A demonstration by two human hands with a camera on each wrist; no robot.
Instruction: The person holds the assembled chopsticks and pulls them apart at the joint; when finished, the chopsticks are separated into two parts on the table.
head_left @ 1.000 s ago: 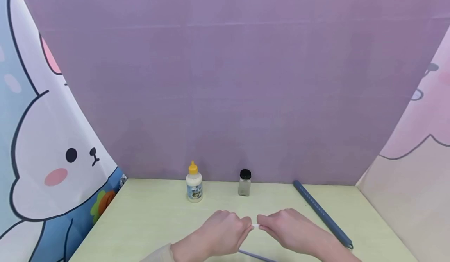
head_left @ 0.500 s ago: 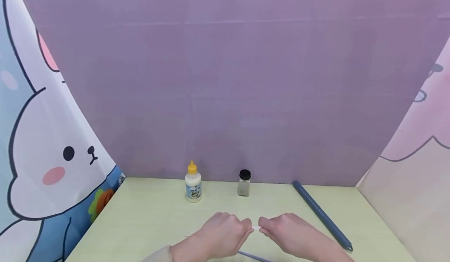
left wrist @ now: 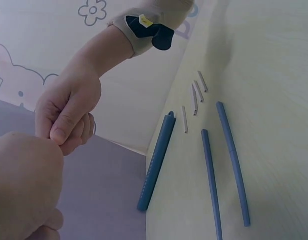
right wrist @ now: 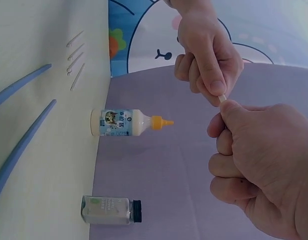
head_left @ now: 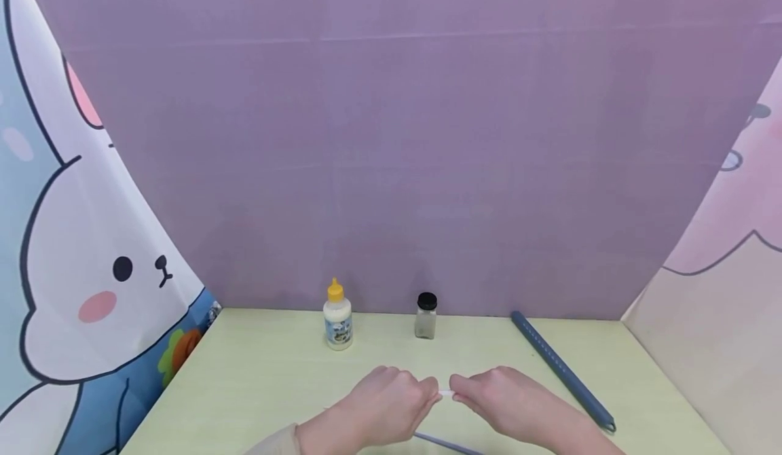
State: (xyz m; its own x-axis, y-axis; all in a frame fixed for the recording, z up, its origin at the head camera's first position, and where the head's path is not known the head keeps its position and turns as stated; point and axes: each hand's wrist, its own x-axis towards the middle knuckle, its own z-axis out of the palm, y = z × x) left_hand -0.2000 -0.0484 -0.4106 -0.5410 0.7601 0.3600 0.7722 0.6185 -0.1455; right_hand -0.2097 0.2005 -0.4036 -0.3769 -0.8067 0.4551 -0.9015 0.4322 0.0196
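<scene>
Between my hands runs a thin white stick (head_left: 445, 392), seen as a short pale piece (right wrist: 222, 98) in the right wrist view; most of it is hidden by the fingers. My left hand (head_left: 391, 404) pinches one end between thumb and curled forefinger. The other end is pinched in the same way by my right hand (head_left: 510, 404). Both hands are held above the table, close together with a small gap. On the table below lie two long blue rods (left wrist: 212, 185) and several short, thin pale sticks (left wrist: 194, 100).
A glue bottle with a yellow nozzle (head_left: 338, 324) stands at the table's back. Right of it is a small clear jar with a black lid (head_left: 425, 318). A dark blue ridged bar (head_left: 562, 370) lies slanted at the right. A purple backdrop (head_left: 391, 170) rises behind the table (head_left: 263, 367).
Both hands keep their pinch on the white stick. The gap between them looks very slightly wider than a second ago. The head view shifts a little; nothing else has moved.
</scene>
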